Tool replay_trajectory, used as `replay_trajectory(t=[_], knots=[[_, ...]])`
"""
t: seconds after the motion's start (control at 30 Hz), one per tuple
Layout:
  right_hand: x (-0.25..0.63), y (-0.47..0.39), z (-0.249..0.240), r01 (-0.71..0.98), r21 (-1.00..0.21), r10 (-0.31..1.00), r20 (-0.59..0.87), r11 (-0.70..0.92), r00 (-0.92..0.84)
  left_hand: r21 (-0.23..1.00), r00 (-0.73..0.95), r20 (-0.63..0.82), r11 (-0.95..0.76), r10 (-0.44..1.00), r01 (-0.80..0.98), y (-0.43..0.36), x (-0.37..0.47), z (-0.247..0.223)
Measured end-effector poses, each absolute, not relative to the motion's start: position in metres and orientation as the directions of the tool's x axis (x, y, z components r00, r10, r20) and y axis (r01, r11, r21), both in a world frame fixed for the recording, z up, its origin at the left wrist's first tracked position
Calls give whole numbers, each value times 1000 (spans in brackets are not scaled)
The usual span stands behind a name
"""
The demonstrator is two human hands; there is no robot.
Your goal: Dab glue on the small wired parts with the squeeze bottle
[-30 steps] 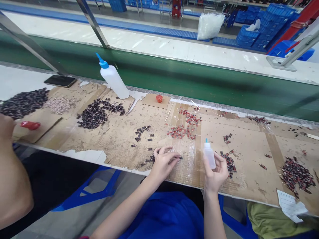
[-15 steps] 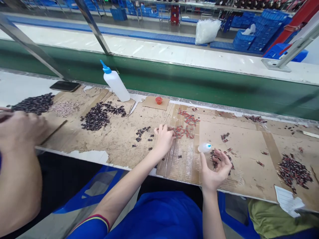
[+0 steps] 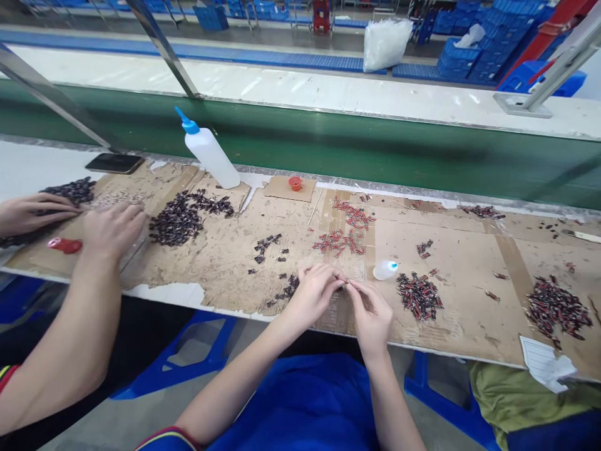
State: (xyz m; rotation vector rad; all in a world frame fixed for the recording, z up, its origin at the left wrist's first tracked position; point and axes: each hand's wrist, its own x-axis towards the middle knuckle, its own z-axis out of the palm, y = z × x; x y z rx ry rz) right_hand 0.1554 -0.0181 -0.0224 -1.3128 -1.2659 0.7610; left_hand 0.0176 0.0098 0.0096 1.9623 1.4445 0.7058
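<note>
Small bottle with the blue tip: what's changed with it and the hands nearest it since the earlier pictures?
The right hand let go of the small bottle, now on the cardboard, and moved left. The left hand reached out to the red pieces, then came back; both hands now meet at a small piece, mostly hidden. The large squeeze bottle and red cup stayed put.

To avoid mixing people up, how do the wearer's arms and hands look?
Left hand and right hand are ungloved, forearms bare, without watches. The left sleeve is short, blue, with red and yellow trim; the right sleeve is out of view.
</note>
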Motion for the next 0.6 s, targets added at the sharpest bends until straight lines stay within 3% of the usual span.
replay_trajectory(t=[0.3,0.43,0.6], knots=[[164,-23,-38,196,-980,947,46,-18,318,620,179,112,-209,978,756,0,20,-28],[160,-24,-34,170,-983,955,-13,-66,295,651,179,148,-232,973,723,-1,23,-30],[155,-24,-24,6,-996,950,-84,-90,302,669,177,157,-236,972,704,-2,21,-25]])
